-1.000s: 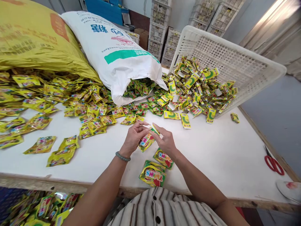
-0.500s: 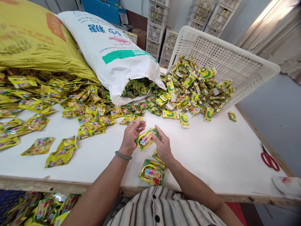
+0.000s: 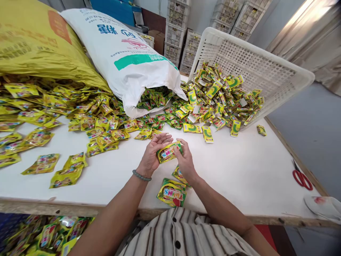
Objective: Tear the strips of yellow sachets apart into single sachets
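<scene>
Spreading from side to side, a white tabletop carries a bulging yellow sack at the far left and, just beside it, a white sack printed with blue characters and a green band. To the right, a white basket lies tipped over, with a heap of small boxes running from inside it out onto the tabletop. Yellow packets are piled before the yellow sack, a few lying apart nearer the front edge; green packets show in the white sack's open mouth.

At the middle, the person's right hand pinches a box marked TWINS, thumb on its printed face. The left hand touches the box's other end, fingers stretched out and slightly parted; whether it grips too cannot be told. Closer to the body, matching boxes lie together on the tabletop. Red-handled scissors rest near the right edge. A grey bracelet circles the left wrist.
</scene>
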